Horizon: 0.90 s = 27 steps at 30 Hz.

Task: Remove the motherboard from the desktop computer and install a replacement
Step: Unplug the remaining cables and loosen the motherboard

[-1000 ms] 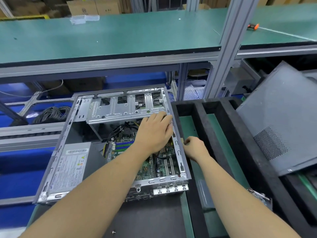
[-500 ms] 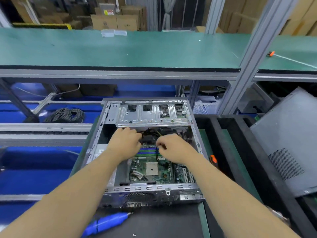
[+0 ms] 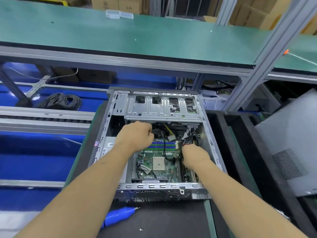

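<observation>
Since half a second ago the right hand (image 3: pixel 194 156) has slid from the middle of the board toward the case's right wall, while the left hand (image 3: pixel 137 136) has stayed at the far left of the board. The motherboard (image 3: pixel 157 162) still lies flat in the bottom of the open computer case (image 3: pixel 154 187), between and just below both hands. The left hand is curled into a loose fist with its fingers closed around black cables (image 3: pixel 158 133) beside the blue memory slots (image 3: pixel 163 145). The right hand's fingers are bent down among the wires at the board's right edge; whether they pinch anything I cannot tell, as the back of the hand hides them. Just beyond the left knuckles, a metal drive cage (image 3: pixel 161 109) spans the far end of the case. Behind the wrists, on the black mat (image 3: pixel 163 220), lies a blue screwdriver (image 3: pixel 118 215). To the right of the right forearm, well apart, a grey side panel (image 3: pixel 291 143) leans.
</observation>
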Motion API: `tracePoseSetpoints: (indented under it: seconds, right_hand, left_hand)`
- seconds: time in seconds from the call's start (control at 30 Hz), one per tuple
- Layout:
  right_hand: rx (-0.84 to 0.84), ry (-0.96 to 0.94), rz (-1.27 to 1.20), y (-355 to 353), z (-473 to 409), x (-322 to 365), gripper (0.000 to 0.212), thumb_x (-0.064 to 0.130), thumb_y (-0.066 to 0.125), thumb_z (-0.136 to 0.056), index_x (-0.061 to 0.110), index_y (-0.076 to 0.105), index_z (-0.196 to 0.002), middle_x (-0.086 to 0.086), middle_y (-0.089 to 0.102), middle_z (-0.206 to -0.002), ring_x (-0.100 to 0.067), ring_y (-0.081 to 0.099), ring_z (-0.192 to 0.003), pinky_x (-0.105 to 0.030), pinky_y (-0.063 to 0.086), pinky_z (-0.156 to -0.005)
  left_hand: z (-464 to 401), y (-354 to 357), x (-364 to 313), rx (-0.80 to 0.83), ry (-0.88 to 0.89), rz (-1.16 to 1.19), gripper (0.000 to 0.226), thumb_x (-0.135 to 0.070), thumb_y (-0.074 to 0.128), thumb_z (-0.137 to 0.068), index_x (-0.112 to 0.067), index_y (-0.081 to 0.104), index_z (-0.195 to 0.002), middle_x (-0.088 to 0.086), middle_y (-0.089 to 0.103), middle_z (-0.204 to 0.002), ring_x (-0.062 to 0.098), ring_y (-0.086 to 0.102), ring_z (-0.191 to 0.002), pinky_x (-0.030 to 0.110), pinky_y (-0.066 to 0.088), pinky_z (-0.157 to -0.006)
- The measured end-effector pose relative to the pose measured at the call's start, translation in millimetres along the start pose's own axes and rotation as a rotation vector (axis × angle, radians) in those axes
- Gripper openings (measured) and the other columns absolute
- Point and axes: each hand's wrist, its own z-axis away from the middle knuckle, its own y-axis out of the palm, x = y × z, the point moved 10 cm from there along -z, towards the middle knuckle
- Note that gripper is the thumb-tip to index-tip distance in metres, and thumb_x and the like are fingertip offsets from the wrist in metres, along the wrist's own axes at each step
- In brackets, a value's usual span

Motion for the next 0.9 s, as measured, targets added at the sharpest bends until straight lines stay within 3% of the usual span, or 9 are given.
tracePoseSetpoints:
  seconds: [0.1, 0.23, 0.37, 0.47, 0.6, 0.77, 0.9]
  right_hand:
    - [0.052, 0.010, -0.121, 4, -1, -11, 0.014, 0.018, 0.067, -0.086, 0.012, 0.055, -0.084, -0.005, 0.064, -0.087, -0.024, 0.067, -0.082, -0.032, 0.054, -0.063]
    - [-0.126, -0.212, -0.276, -16, -5, 30, 0.015, 0.024, 0.054, -0.095, 0.015, 0.064, -0.101, -0.003, 0.065, -0.095, -0.018, 0.059, -0.077, -0.032, 0.051, -0.069]
    - [0.058, -0.308, -0.273, 4, -12, 61, 0.026, 0.023, 0.055, -0.100, 0.007, 0.075, -0.097, -0.012, 0.073, -0.090, -0.030, 0.067, -0.080, -0.037, 0.056, -0.072]
    - [0.177, -0.382, -0.167, 20, -8, 67, 0.020, 0.023, 0.065, -0.095, 0.011, 0.078, -0.105, -0.006, 0.074, -0.101, -0.023, 0.067, -0.089, -0.032, 0.055, -0.083]
    - [0.197, -0.393, -0.121, 23, -8, 70, 0.022, 0.020, 0.057, -0.098, 0.010, 0.074, -0.109, -0.007, 0.073, -0.106, -0.025, 0.066, -0.094, -0.037, 0.055, -0.086]
    - [0.231, -0.433, -0.019, 27, 0, 78, 0.021, 0.018, 0.050, -0.098, 0.011, 0.065, -0.110, -0.009, 0.068, -0.104, -0.030, 0.063, -0.091, -0.042, 0.056, -0.081]
    - [0.037, -0.342, -0.270, -4, -2, 58, 0.023, 0.029, 0.058, -0.093, 0.012, 0.066, -0.081, 0.001, 0.062, -0.072, -0.016, 0.058, -0.067, -0.025, 0.046, -0.057]
  left_hand:
    - [-2, 4, -1, 0.018, 0.019, -0.002, 0.015, -0.031, 0.043, -0.088, -0.027, 0.056, -0.080, -0.006, 0.060, -0.074, 0.020, 0.058, -0.069, 0.030, 0.038, -0.058]
    - [-3, 4, -2, 0.015, 0.026, -0.013, 0.015, -0.032, 0.043, -0.088, -0.028, 0.054, -0.080, -0.005, 0.061, -0.079, 0.021, 0.058, -0.072, 0.031, 0.041, -0.061]
    - [-3, 5, -3, 0.019, 0.035, -0.020, 0.014, -0.032, 0.042, -0.089, -0.029, 0.052, -0.080, -0.004, 0.061, -0.080, 0.023, 0.058, -0.075, 0.031, 0.039, -0.061]
    - [-3, 4, -4, 0.014, 0.042, -0.024, 0.013, -0.032, 0.043, -0.089, -0.029, 0.051, -0.080, -0.004, 0.061, -0.079, 0.022, 0.057, -0.071, 0.030, 0.038, -0.059]
    - [-3, 4, -4, 0.022, 0.037, -0.029, 0.013, -0.031, 0.043, -0.089, -0.028, 0.052, -0.080, -0.005, 0.060, -0.078, 0.021, 0.056, -0.070, 0.030, 0.039, -0.059]
    - [-2, 4, -5, 0.038, 0.025, -0.053, 0.013, -0.030, 0.043, -0.088, -0.027, 0.053, -0.081, -0.003, 0.062, -0.077, 0.021, 0.056, -0.065, 0.030, 0.041, -0.058]
    - [-3, 4, -5, 0.046, 0.019, -0.067, 0.015, -0.031, 0.042, -0.089, -0.026, 0.055, -0.083, -0.003, 0.061, -0.077, 0.021, 0.056, -0.065, 0.030, 0.042, -0.059]
